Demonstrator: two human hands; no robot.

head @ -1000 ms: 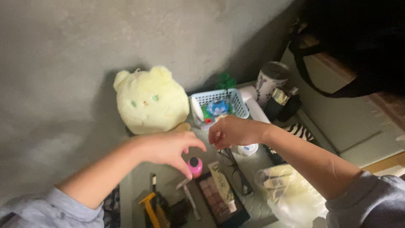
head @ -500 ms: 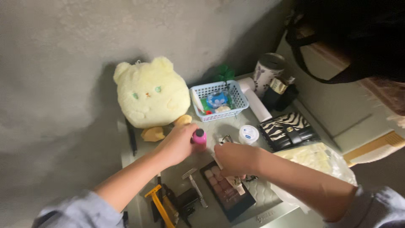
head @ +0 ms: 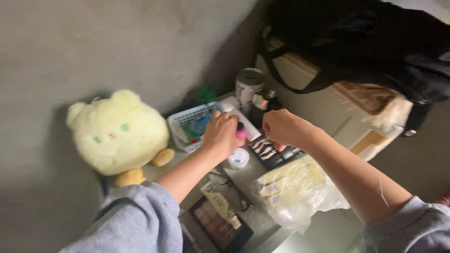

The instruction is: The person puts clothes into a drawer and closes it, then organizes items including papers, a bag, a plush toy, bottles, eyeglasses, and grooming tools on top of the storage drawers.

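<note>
Beside basket (head: 190,124), left hand (head: 220,133) gripping bottle (head: 241,132)

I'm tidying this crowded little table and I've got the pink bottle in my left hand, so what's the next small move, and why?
Probably lower the pink bottle into the white basket beside it. Your left hand already holds it right at the basket's edge, and your right hand hovers over the striped wallet, seemingly holding nothing.

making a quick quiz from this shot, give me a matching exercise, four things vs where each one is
Things:
1. pink bottle
2. plush cat
3. zebra wallet
4. makeup palette

Places:
A. against the wall, far left
B. under the right hand
C. in the left hand
D. near table edge, by the grey sleeve

Pairs: 1-C, 2-A, 3-B, 4-D
</note>
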